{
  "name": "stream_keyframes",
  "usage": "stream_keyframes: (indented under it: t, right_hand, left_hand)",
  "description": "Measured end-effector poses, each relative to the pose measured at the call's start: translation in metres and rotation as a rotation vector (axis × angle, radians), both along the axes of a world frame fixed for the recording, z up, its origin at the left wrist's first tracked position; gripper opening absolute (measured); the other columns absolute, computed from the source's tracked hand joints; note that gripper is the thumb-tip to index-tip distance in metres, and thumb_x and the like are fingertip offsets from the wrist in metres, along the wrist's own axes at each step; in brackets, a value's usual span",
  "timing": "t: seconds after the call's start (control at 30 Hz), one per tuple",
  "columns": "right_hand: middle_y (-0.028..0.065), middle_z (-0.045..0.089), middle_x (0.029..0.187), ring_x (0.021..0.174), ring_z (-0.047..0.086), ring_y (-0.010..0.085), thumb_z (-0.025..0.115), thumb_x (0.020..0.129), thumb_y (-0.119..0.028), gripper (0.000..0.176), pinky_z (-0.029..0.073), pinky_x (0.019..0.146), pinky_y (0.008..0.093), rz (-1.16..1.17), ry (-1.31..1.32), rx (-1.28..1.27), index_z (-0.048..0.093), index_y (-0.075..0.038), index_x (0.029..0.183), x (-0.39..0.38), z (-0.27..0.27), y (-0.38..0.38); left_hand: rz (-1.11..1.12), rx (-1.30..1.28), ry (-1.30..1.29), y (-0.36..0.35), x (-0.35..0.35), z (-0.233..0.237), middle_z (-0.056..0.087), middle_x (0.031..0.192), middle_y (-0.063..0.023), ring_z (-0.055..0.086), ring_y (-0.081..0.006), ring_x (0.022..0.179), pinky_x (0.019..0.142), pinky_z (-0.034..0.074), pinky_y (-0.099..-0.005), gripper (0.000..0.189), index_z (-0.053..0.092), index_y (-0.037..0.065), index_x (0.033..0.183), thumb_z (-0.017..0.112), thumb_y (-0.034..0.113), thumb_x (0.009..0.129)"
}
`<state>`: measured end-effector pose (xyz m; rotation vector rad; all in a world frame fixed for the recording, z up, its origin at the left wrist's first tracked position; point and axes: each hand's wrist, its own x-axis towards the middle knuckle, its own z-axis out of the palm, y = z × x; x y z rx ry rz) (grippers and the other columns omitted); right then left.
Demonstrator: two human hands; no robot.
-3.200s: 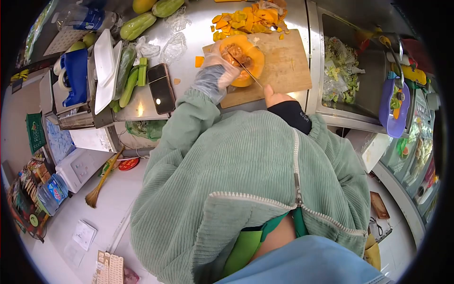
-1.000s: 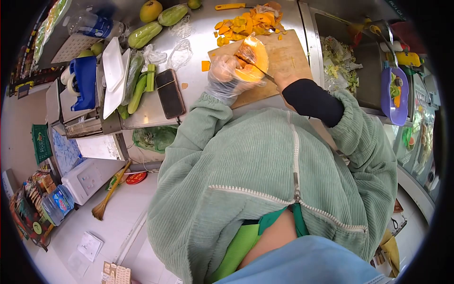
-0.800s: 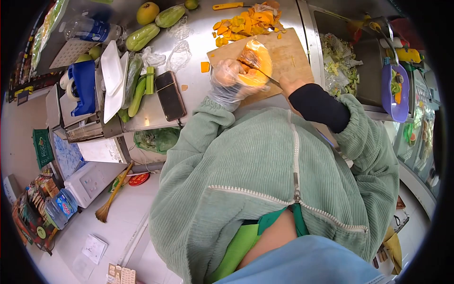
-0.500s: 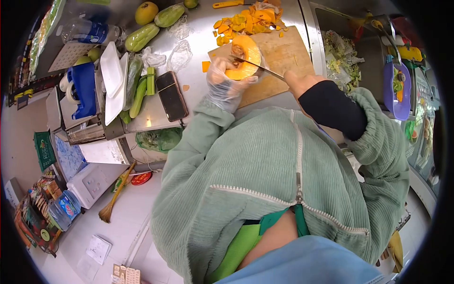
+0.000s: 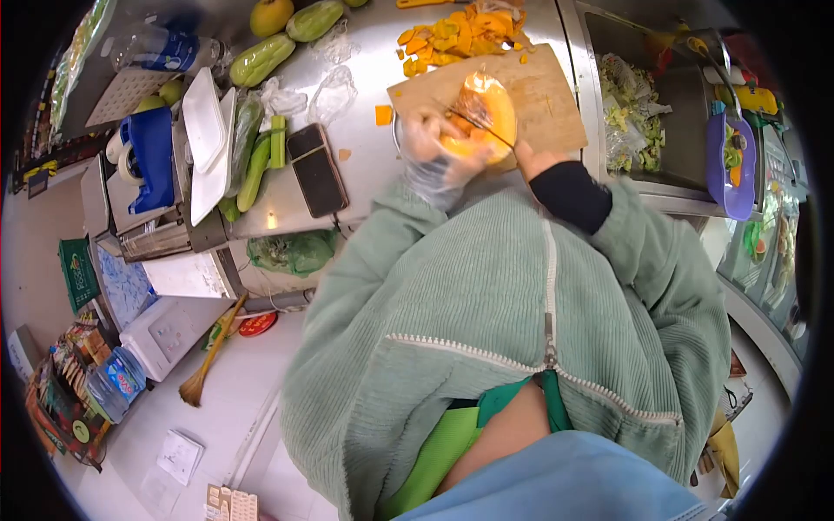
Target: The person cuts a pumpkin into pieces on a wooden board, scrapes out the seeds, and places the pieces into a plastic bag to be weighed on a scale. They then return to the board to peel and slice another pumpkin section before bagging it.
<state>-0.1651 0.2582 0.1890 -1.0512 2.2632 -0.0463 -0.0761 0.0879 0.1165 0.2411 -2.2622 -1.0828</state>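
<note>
Grasps cut pumpkin point(image 5: 499, 104) in left hand point(image 5: 426, 139) and knife point(image 5: 488, 130) in right hand point(image 5: 536, 160), seemingly coring, and likely needs firm hold and controlled stroke next

Pale floor point(image 5: 230, 378); glinting metal counter point(image 5: 373, 56); sink point(image 5: 691, 139) at right; pale wall point(image 5: 36, 208) at far left

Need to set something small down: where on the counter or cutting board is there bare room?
Bare metal counter lies between the crumpled plastic and the orange scraps. The cutting board is bare between the pumpkin and the sink, close to the right hand. Crowded: around foam trays and phone.
</note>
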Motion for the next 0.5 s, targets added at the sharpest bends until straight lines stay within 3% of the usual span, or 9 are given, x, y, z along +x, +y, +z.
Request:
stream_keyframes:
  t: [0.17, 0.27, 0.5]
  right_hand:
    - [0.0226, 0.061, 0.074, 0.071, 0.061, 0.0382, 0.039, 0.086, -0.013, 0.014, 0.048, 0.059, 0.0472, -0.017, -0.016, 0.030, 0.041, -0.004, 0.097, 0.003, -0.003, 0.001]
    - [0.0226, 0.060, 0.074, 0.071, 0.061, 0.0385, 0.038, 0.087, -0.013, 0.014, 0.048, 0.059, 0.0473, -0.049, -0.070, 0.090, 0.040, -0.004, 0.097, -0.002, 0.004, -0.012]
    - [0.0228, 0.061, 0.076, 0.073, 0.061, 0.0397, 0.037, 0.087, -0.013, 0.017, 0.048, 0.061, 0.0476, -0.060, -0.091, 0.096, 0.038, -0.004, 0.101, -0.009, -0.018, -0.018]
  left_hand:
    - [0.009, 0.086, 0.036, 0.000, -0.005, 0.005, 0.046, 0.083, -0.0135, 0.048, -0.0254, 0.076, 0.067, 0.041, -0.0359, 0.037, 0.048, 0.005, 0.062, 0.078, 0.027, 0.056]
    - [0.071, 0.263, -0.032, -0.008, -0.016, 0.004, 0.046, 0.078, -0.0096, 0.047, -0.0210, 0.071, 0.065, 0.039, -0.0313, 0.026, 0.044, 0.004, 0.057, 0.069, 0.007, 0.064]
    - [0.057, 0.301, -0.005, -0.021, -0.029, -0.007, 0.046, 0.074, -0.0085, 0.046, -0.0208, 0.067, 0.063, 0.039, -0.0296, 0.025, 0.043, 0.003, 0.057, 0.066, 0.001, 0.066]
